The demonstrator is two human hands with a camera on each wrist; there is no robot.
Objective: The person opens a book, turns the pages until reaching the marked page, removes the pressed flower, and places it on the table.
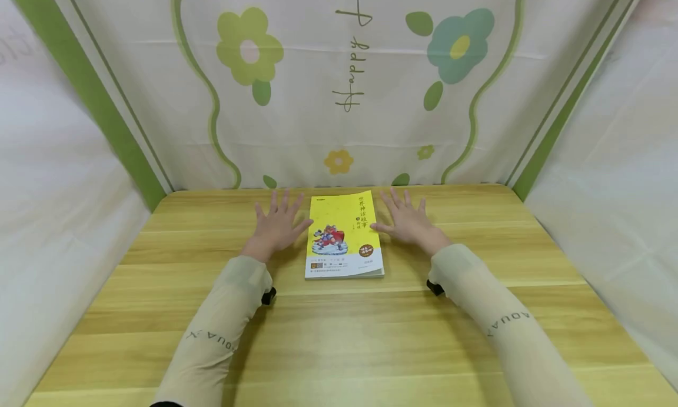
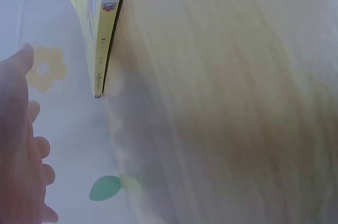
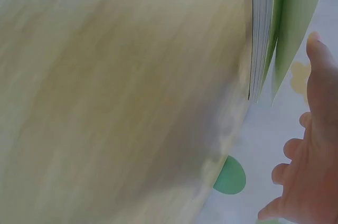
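A yellow paperback book (image 1: 339,224) lies face up near the table's far edge, its front cover lifted a little along the right side. Left of it, my left hand (image 1: 275,227) is spread with straight fingers, the thumb tip right at the book's left edge in the head view. On the other side my right hand (image 1: 410,222) is spread the same way, its thumb overlapping the right edge. The left wrist view shows the book's spine (image 2: 105,34) beside the left hand (image 2: 21,145). In the right wrist view, page edges (image 3: 260,34) and the raised cover stand near the right hand (image 3: 311,155).
The wooden table (image 1: 339,342) reaches toward me from the book. A white curtain (image 1: 307,119) with printed flowers hangs right behind its far edge, with white fabric walls at both sides. Black wrist straps (image 1: 269,296) show below the sleeves.
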